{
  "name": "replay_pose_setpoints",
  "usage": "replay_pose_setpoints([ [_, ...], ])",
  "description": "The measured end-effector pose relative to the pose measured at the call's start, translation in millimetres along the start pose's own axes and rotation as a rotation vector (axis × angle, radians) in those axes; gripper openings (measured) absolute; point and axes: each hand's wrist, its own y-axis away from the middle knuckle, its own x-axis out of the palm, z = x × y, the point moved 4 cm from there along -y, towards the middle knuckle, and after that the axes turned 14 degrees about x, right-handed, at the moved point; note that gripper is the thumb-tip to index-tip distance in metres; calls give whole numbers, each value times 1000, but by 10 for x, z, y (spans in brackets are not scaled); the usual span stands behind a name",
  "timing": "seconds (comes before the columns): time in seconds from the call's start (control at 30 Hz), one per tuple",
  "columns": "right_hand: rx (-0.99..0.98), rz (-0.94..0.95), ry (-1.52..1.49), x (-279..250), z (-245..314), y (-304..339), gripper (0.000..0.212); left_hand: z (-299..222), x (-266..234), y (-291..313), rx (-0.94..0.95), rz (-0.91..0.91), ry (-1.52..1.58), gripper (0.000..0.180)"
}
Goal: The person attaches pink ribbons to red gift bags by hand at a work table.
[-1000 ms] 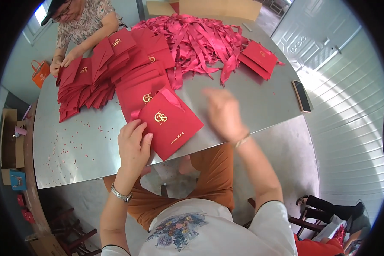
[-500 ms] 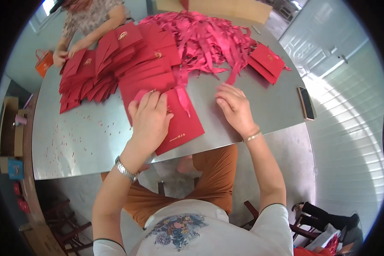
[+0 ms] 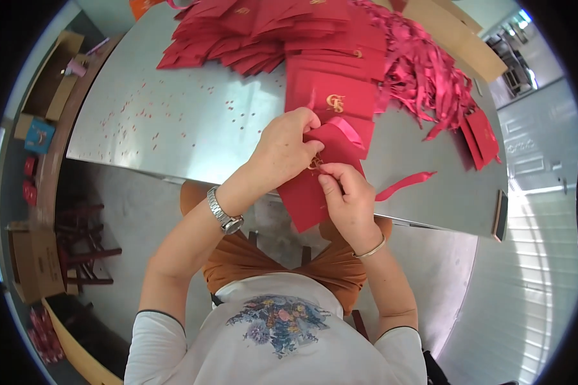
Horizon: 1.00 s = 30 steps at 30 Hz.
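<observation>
A flat red paper bag [image 3: 305, 202] with a gold emblem lies tilted over the near edge of the metal table. My left hand [image 3: 281, 144] is closed on the bag's upper part, thumb on its face. A loop of pink ribbon [image 3: 348, 130] shows at the bag's top, beside the left fingers. My right hand [image 3: 350, 202] pinches a thin end at the middle of the bag, close to the left thumb. From behind that hand a strip of dark pink ribbon [image 3: 404, 185] trails rightward onto the table. The exact point between the right fingertips is partly hidden.
Red bags are stacked in overlapping rows [image 3: 237, 38] at the far side and just beyond my hands [image 3: 334, 86]. A heap of pink ribbons [image 3: 424, 70] lies far right, near more red bags [image 3: 480, 138] and a phone [image 3: 500, 215]. Small red scraps [image 3: 157, 135] dot the table [image 3: 119, 102].
My right hand has come left from the table with a ribbon, onto the bag beside my left hand. The view has shifted, and the person across the table is out of sight.
</observation>
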Motion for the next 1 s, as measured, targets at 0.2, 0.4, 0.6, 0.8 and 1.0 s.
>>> replay_pose_setpoints([
  [0.2,-139,-38,214,83,81,-70,9,228,-110,121,-211,138,187,25],
  [0.4,15,18,361,80,66,-88,11,309,-44,142,-231,168,465,21],
  [0.6,49,-56,383,113,103,-138,12,268,-75,177,-259,169,611,18],
  [0.8,14,-60,413,143,69,-199,11,280,-78,191,-204,192,600,16],
  [1.0,82,-63,448,179,90,-266,12,331,-47,227,-174,160,583,18],
])
